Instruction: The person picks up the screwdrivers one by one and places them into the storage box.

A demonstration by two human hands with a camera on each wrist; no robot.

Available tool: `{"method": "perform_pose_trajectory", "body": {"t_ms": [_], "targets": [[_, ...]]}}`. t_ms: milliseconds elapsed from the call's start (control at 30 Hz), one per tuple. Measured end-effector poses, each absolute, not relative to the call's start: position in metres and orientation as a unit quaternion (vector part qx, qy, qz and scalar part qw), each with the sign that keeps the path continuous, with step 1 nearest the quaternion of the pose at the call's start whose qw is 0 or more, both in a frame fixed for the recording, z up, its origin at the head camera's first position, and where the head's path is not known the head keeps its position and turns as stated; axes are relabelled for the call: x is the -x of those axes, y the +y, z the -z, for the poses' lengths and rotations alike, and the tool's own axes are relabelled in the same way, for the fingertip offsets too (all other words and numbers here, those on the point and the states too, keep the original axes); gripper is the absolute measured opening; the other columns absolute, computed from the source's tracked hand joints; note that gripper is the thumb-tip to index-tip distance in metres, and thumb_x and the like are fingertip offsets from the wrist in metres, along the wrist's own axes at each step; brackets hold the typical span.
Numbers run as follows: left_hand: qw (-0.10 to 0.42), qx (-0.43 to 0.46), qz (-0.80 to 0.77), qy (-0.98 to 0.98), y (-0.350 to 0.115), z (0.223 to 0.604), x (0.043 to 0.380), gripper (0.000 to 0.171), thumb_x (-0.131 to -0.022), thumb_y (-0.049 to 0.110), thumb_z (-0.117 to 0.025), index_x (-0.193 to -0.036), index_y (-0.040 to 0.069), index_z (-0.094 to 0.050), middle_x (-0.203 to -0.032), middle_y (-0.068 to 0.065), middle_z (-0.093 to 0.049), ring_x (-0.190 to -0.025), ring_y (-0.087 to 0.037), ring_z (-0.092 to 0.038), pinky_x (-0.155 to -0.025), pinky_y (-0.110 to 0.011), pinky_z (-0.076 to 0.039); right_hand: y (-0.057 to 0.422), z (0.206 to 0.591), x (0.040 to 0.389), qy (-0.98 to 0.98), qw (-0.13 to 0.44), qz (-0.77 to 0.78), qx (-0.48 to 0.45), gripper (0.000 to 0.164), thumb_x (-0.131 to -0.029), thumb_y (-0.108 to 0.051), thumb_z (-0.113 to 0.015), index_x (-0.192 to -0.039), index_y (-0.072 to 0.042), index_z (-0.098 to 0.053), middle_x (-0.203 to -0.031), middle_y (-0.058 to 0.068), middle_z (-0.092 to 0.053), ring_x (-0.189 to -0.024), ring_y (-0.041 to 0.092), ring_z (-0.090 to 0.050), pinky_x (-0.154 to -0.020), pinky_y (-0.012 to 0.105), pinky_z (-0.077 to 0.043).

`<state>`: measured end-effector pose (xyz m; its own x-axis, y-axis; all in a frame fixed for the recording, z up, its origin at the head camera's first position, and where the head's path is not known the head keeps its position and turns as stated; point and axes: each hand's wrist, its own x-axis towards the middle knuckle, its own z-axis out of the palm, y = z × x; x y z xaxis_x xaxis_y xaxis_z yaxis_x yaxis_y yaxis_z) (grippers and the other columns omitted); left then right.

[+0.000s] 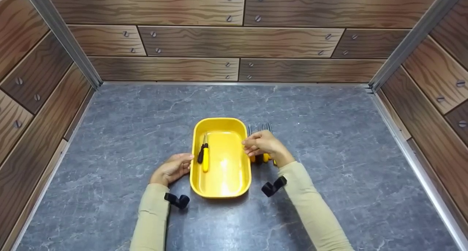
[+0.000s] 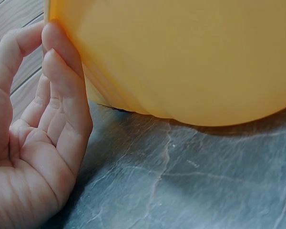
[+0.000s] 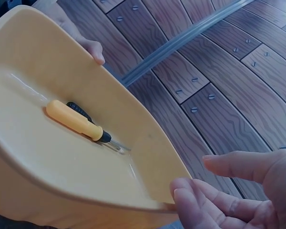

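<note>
A yellow plastic tray (image 1: pixel 228 185) stands on the table in the head view. Inside it, along the left wall, lie a yellow-handled screwdriver (image 1: pixel 206 159) and a black-handled tool (image 1: pixel 200 155), side by side. My left hand (image 1: pixel 172 168) pinches the tray's left rim, thumb over the edge and fingers against the outer wall (image 2: pixel 181 57). At the opposite rim is my right hand (image 1: pixel 266 144); in the right wrist view its thumb stands apart from the fingers (image 3: pixel 190 202), which are by the rim. Under that hand, several tools (image 1: pixel 266 157) with yellow and black handles are partly hidden.
The grey marbled table (image 1: pixel 128 115) spreads around the tray. Wood-patterned panels (image 1: pixel 234 42) enclose it at the back and both sides, with metal posts (image 1: pixel 67 42) at the corners. A black wrist mount (image 1: pixel 177 200) sticks out from each sleeve.
</note>
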<state>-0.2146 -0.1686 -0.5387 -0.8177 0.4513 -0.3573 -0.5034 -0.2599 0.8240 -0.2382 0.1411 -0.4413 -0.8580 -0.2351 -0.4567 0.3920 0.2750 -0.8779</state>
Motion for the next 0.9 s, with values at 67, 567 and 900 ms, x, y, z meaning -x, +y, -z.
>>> {"method": "perform_pose_trajectory", "body": {"t_ms": [67,567,900], "targets": [[0.299,0.028,-0.794,0.529,-0.169,0.538,0.215,0.021,-0.096,0.010,-0.050,-0.082,0.015,-0.065,-0.074,0.007,-0.068,-0.066,-0.002,-0.058,-0.069,-0.017,-0.052,0.143,0.441,0.238,0.752,0.263,0.602,-0.052,0.019,-0.090,-0.007,-0.062,-0.102,0.008,-0.062,-0.065,0.000,-0.066,-0.055,0.007,-0.065,-0.056,0.019,-0.057],[0.301,0.029,-0.794,0.527,-0.168,0.537,0.214,0.017,-0.095,0.010,-0.051,-0.084,0.013,-0.064,-0.074,0.006,-0.067,-0.064,-0.003,-0.057,-0.068,-0.017,-0.051,0.156,0.445,0.237,0.752,0.258,0.604,-0.058,0.034,-0.090,-0.007,-0.061,-0.114,0.016,-0.058,-0.066,-0.001,-0.067,-0.056,0.006,-0.064,-0.057,0.018,-0.057],[0.301,0.025,-0.793,0.530,-0.168,0.537,0.215,0.018,-0.096,0.009,-0.049,-0.087,0.012,-0.064,-0.073,0.006,-0.066,-0.064,-0.003,-0.056,-0.068,-0.017,-0.051,0.163,0.451,0.235,0.750,0.257,0.606,-0.070,0.030,-0.090,-0.007,-0.061,-0.111,0.014,-0.058,-0.063,-0.002,-0.066,-0.055,0.006,-0.064,-0.056,0.019,-0.057]]}}
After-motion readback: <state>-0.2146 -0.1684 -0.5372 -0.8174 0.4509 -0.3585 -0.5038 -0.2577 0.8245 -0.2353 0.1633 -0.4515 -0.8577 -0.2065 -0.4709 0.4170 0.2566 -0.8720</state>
